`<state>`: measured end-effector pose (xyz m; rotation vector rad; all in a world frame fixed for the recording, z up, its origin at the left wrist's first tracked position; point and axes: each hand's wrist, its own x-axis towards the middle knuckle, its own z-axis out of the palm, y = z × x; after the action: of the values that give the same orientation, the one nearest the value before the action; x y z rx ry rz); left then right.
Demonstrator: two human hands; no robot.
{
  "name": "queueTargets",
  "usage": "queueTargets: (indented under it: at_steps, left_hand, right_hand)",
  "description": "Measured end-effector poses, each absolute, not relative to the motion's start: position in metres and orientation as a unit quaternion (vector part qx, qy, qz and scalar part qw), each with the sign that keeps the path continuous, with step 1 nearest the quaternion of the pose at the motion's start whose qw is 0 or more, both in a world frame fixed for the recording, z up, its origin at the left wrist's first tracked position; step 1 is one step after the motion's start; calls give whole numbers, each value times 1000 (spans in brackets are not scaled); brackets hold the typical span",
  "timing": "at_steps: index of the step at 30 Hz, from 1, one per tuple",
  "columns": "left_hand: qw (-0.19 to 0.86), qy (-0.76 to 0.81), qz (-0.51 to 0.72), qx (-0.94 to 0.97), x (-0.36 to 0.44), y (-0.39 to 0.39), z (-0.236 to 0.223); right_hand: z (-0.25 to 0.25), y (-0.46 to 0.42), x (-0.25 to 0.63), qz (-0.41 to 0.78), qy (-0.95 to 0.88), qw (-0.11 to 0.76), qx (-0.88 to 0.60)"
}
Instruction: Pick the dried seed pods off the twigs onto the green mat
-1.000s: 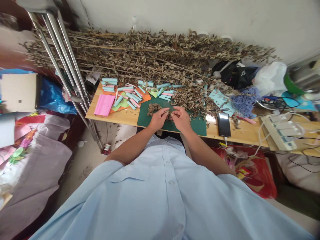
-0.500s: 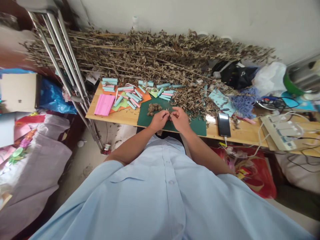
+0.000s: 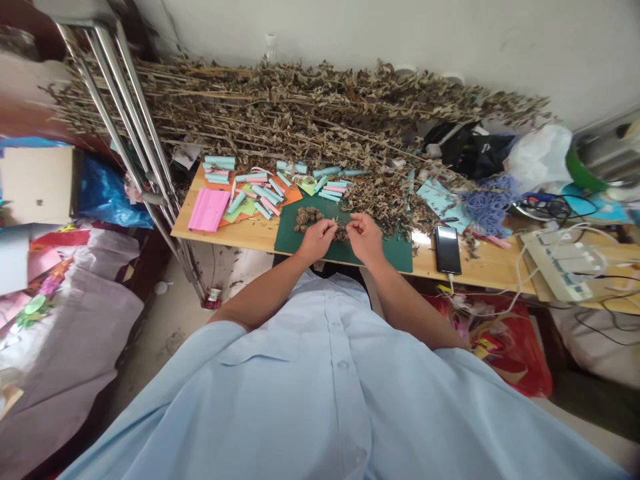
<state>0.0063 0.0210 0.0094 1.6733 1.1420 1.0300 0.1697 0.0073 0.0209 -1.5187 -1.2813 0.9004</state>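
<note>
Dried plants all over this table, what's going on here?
A person is bent over a green cutting mat on a wooden table, with the left hand and right hand close together at a small dried clump. A heap of dried clumps sits on the mat beside the left hand. Long dried leafy stems lie behind, and pale blue paper rolls lie on orange paper.

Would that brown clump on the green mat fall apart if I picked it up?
It probably would, a little. The dried leaf clump looks crumbly, and loose bits lie on the green cutting mat. It is likely light for its size, like the dried leafy stems behind it.
</note>
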Motion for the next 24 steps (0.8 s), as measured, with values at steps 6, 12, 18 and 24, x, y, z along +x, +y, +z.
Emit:
queueTargets:
  at_steps: [6, 12, 18, 24]
  left_hand:
    - [434, 455, 418, 655, 6, 20, 12]
    - [432, 451, 419, 659, 7, 21, 11]
    - [428, 440, 416, 671, 7, 21, 8]
    - [430, 443, 403, 675, 7, 22, 7]
  right_hand:
    - [24, 5, 166, 402, -504, 468, -604]
    - [26, 0, 164, 365, -552, 453, -598]
    - [27, 0, 163, 320, -574, 459, -598]
    - [27, -2, 161, 291, -579, 457, -610]
